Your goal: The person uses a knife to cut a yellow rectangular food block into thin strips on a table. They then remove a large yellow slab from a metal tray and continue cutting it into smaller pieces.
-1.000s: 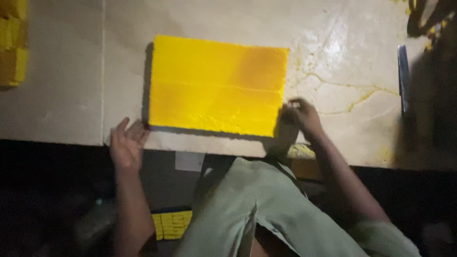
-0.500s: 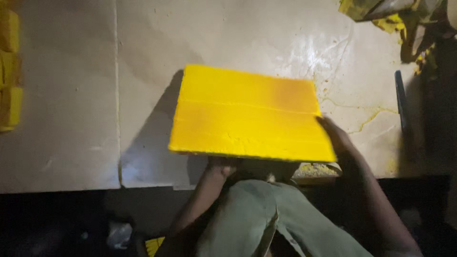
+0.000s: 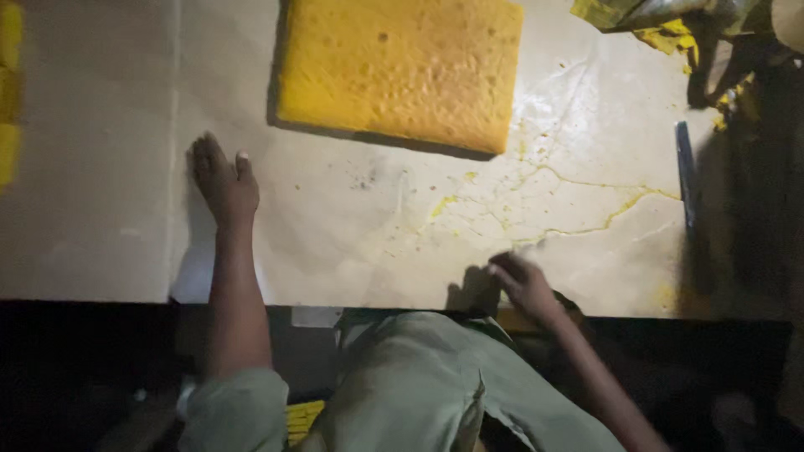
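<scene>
A large yellow rectangular slab (image 3: pixel 400 71) with a pitted, spongy top lies flat on the pale paper-covered table (image 3: pixel 352 234), at the far side. My left hand (image 3: pixel 221 180) rests flat on the paper, fingers together, a little below and left of the slab, not touching it. My right hand (image 3: pixel 522 283) hovers near the table's front edge with loosely curled fingers and holds nothing. Yellow crumbs and streaks (image 3: pixel 536 201) mark the paper between the slab and my right hand.
A dark blue flat tool (image 3: pixel 686 180) lies at the right side of the table. Crumpled foil and yellow scraps (image 3: pixel 662 21) sit at the back right. Yellow blocks (image 3: pixel 8 92) line the left edge. More yellow pieces (image 3: pixel 301 417) show below the table.
The slab, held up and tilted over the table half a second ago, now lies flat farther away with its pitted side up. Both hands have let go and drawn back toward me.
</scene>
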The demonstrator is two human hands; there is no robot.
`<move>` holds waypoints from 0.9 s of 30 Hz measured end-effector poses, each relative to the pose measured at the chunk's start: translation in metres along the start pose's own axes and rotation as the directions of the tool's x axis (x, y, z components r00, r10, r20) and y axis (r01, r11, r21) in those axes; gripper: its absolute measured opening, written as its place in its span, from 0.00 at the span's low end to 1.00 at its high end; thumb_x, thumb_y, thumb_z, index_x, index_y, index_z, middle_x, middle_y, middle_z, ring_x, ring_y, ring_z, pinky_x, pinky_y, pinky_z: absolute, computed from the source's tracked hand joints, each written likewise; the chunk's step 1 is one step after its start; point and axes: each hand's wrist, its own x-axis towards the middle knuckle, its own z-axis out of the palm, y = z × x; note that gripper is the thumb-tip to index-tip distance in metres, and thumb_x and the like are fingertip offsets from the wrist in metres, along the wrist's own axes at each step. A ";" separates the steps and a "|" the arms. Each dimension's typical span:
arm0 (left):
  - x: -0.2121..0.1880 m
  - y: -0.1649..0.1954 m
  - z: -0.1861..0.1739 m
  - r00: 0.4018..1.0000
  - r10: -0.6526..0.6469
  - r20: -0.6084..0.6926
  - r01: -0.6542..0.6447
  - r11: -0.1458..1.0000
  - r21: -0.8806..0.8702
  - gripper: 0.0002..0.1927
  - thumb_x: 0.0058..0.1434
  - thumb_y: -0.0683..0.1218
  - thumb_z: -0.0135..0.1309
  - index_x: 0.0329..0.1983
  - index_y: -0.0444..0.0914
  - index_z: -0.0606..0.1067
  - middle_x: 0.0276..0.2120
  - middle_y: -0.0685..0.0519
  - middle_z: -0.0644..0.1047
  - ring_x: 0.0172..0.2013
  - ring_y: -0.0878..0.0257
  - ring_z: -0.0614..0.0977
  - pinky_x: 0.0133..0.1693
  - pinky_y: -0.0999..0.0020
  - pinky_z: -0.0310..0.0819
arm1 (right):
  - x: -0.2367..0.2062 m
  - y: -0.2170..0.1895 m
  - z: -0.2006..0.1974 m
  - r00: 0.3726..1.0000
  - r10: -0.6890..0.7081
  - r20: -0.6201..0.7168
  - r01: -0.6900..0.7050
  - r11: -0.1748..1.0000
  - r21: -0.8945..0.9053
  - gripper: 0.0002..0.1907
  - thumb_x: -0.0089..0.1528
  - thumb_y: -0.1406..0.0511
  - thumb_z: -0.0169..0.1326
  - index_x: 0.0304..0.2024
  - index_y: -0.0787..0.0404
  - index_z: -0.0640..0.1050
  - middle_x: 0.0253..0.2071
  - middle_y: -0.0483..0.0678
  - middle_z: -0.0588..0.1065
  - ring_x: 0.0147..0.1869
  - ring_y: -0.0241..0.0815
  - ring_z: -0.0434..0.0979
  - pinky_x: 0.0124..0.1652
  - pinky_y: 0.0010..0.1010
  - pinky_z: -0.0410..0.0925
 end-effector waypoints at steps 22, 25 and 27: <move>-0.246 0.274 0.048 0.455 0.549 0.701 -0.546 0.794 -0.268 0.34 0.66 0.63 0.46 0.74 0.48 0.62 0.77 0.52 0.53 0.77 0.51 0.50 0.69 0.30 0.38 | -0.045 0.097 0.006 0.953 -0.165 0.254 0.227 0.946 -0.234 0.14 0.63 0.64 0.59 0.50 0.63 0.79 0.44 0.54 0.81 0.49 0.47 0.81 0.49 0.38 0.72; -0.217 0.179 0.012 0.639 0.379 0.669 -0.510 0.860 0.000 0.35 0.65 0.61 0.44 0.74 0.48 0.58 0.76 0.54 0.52 0.75 0.51 0.48 0.67 0.29 0.37 | -0.016 0.069 0.006 0.962 0.095 0.257 -0.140 0.976 0.164 0.13 0.65 0.65 0.55 0.50 0.64 0.78 0.40 0.53 0.81 0.44 0.41 0.81 0.44 0.35 0.74; -0.195 0.124 -0.005 0.820 0.298 0.489 -0.419 0.894 0.157 0.35 0.66 0.59 0.45 0.74 0.44 0.59 0.76 0.48 0.52 0.75 0.45 0.47 0.67 0.29 0.37 | 0.016 0.051 0.000 0.972 0.119 0.205 -0.171 0.950 0.261 0.14 0.65 0.66 0.52 0.52 0.63 0.78 0.38 0.52 0.82 0.41 0.39 0.81 0.41 0.33 0.75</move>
